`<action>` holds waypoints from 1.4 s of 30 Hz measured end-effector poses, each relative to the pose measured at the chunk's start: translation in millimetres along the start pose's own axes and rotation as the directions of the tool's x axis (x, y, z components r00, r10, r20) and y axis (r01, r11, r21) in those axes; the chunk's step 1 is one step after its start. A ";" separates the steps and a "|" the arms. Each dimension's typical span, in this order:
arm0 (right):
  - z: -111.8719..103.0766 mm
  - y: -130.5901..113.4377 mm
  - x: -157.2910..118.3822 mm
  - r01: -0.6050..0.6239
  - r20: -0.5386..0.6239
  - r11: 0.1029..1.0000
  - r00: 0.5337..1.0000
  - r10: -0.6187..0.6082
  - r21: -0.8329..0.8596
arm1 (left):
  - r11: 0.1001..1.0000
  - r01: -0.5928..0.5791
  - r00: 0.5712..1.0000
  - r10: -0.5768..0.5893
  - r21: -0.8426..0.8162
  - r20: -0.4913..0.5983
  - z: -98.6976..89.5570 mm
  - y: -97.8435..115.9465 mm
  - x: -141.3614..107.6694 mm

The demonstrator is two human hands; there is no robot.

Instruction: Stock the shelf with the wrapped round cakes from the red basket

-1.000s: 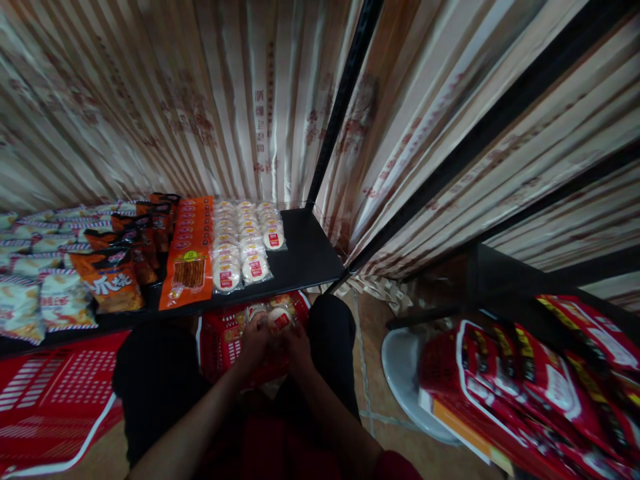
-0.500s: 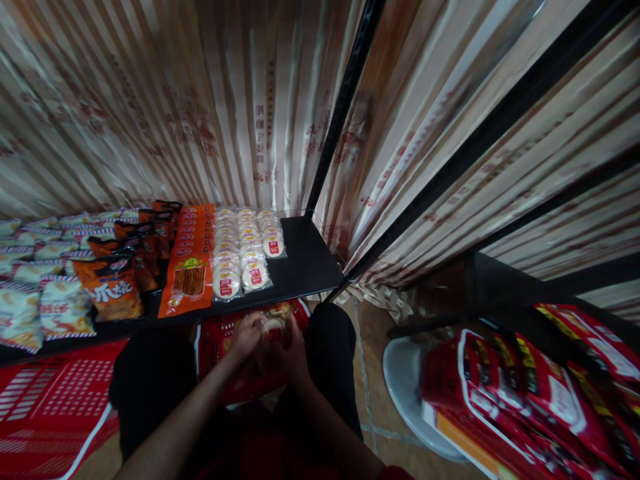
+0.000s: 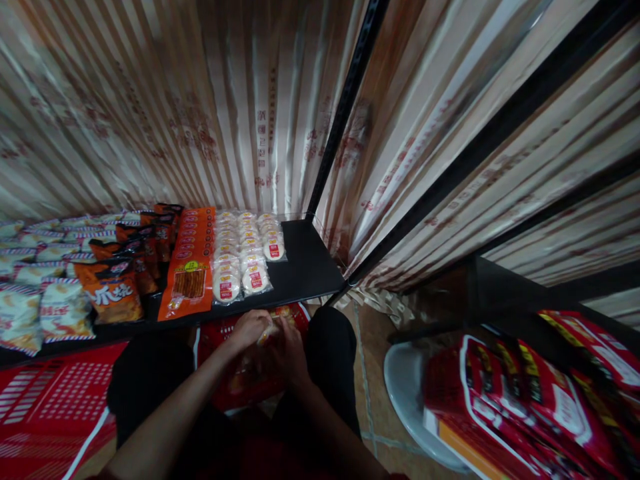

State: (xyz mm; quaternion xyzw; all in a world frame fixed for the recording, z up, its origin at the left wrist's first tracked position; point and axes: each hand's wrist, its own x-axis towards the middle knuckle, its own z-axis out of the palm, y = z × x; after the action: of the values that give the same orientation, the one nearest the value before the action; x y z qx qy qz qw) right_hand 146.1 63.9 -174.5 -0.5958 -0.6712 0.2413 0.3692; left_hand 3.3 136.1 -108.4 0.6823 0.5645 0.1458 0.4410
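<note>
My left hand (image 3: 251,329) and my right hand (image 3: 291,348) meet above a red basket (image 3: 230,395) between my knees. Their fingers are closed on a small clear-wrapped packet of round cakes (image 3: 271,331), mostly covered by the fingers. Just beyond, on the black shelf (image 3: 310,257), similar packets of round white cakes (image 3: 227,283) with red labels stand in three rows. To their left lies a long orange snack bag (image 3: 186,267). The dim basket holds more packets, which I cannot make out clearly.
Orange-and-black snack bags (image 3: 114,293) and white striped bags (image 3: 65,308) fill the shelf's left part. A second red basket (image 3: 45,407) is at lower left. At right, red packages (image 3: 555,393) sit by a pale stool (image 3: 407,400). Black posts (image 3: 345,113) and pleated curtains (image 3: 240,100) stand behind.
The packet has turned in my hands, and its round pale face shows less than before. My hands have drawn closer together around it. The shelf goods have stayed in place.
</note>
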 end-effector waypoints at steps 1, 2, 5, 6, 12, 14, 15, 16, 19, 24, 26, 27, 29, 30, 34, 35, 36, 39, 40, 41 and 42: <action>-1.2 -0.5 0.4 -0.010 0.005 1.000 1.000 0.010 0.011 | 1.000 -0.009 1.000 0.009 -0.012 0.006 0.0 0.0 1.4; -2.4 -1.0 0.8 -0.018 0.010 1.000 1.000 0.018 0.018 | 0.999 -0.023 1.000 0.024 -0.024 0.011 0.1 -0.1 2.5; -5.7 -2.0 1.4 -0.037 0.030 0.999 0.999 0.037 0.010 | 0.995 -0.077 0.997 0.078 -0.060 0.017 1.1 -0.4 3.7; -6.5 -2.2 1.5 -0.040 0.037 0.999 0.999 0.040 0.004 | 0.993 -0.087 0.996 0.089 -0.077 0.025 1.7 -0.5 3.5; -8.3 -0.4 2.4 -0.062 0.039 0.997 0.997 0.063 -0.043 | 0.980 -0.036 0.999 0.043 -0.195 0.031 7.9 -2.9 3.8; -7.9 1.7 2.5 -0.085 0.014 0.994 0.996 0.086 -0.062 | 0.981 -0.019 0.999 0.024 -0.194 0.023 8.7 -3.8 4.7; -7.9 2.9 2.6 -0.094 0.007 0.993 0.995 0.095 -0.069 | 0.982 -0.016 1.000 0.020 -0.188 0.022 8.6 -3.9 5.0; -8.2 4.1 2.8 -0.100 0.007 0.992 0.995 0.101 -0.074 | 0.984 -0.015 1.000 0.019 -0.178 0.020 8.2 -3.6 5.1; -11.1 7.0 4.5 -0.108 0.040 0.992 0.993 0.111 -0.066 | 0.990 -0.032 0.999 0.035 -0.140 0.016 6.5 -0.8 4.2; -21.1 8.7 11.3 -0.155 0.070 0.988 0.985 0.156 -0.021 | 0.985 -0.068 0.997 0.062 -0.157 -0.038 4.2 6.2 2.3; -25.9 7.9 14.8 -0.172 0.068 0.985 0.983 0.172 0.006 | 0.981 -0.063 0.996 0.051 -0.184 -0.072 3.6 8.4 2.0; -28.4 7.2 16.6 -0.184 0.067 0.983 0.981 0.182 0.025 | 0.978 -0.063 0.995 0.045 -0.200 -0.090 3.5 9.2 2.0; -33.4 5.1 20.0 -0.213 0.062 0.975 0.976 0.209 0.068 | 0.966 -0.061 0.992 0.031 -0.252 -0.123 3.9 10.1 1.8; -35.8 4.0 21.5 -0.225 0.057 0.970 0.974 0.221 0.090 | 0.956 -0.058 0.990 0.019 -0.287 -0.139 4.4 10.2 1.7; -42.9 0.8 26.2 -0.257 0.041 0.955 0.966 0.253 0.151 | 0.914 -0.041 0.982 -0.038 -0.403 -0.184 7.7 9.7 -0.1; -43.9 0.8 27.0 -0.262 0.036 0.952 0.965 0.260 0.158 | 0.905 -0.043 0.981 -0.042 -0.422 -0.189 8.3 9.7 -0.8; -44.5 1.2 27.7 -0.267 0.032 0.950 0.964 0.265 0.161 | 0.896 -0.046 0.981 -0.043 -0.441 -0.190 8.6 9.7 -1.6; -45.0 4.2 29.4 -0.263 0.019 0.949 0.964 0.264 0.172 | 0.876 -0.047 0.983 -0.045 -0.481 -0.177 8.1 10.6 -4.2; -44.9 5.5 30.1 -0.257 0.015 0.949 0.966 0.258 0.183 | 0.873 -0.043 0.984 -0.047 -0.485 -0.172 7.9 11.0 -4.9; -44.8 6.6 30.9 -0.247 0.009 0.948 0.968 0.251 0.200 | 0.873 -0.041 0.984 -0.050 -0.486 -0.173 7.8 11.3 -5.4; -44.9 7.5 32.0 -0.237 0.001 0.946 0.970 0.242 0.223 | 0.875 -0.043 0.982 -0.053 -0.483 -0.184 8.1 11.5 -5.8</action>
State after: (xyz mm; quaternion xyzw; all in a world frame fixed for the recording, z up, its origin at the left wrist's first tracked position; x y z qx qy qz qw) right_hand 185.4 91.3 -146.1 -0.6311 -0.5578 0.3499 0.4101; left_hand 14.4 127.6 -102.4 0.5314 0.5515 0.3463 0.5418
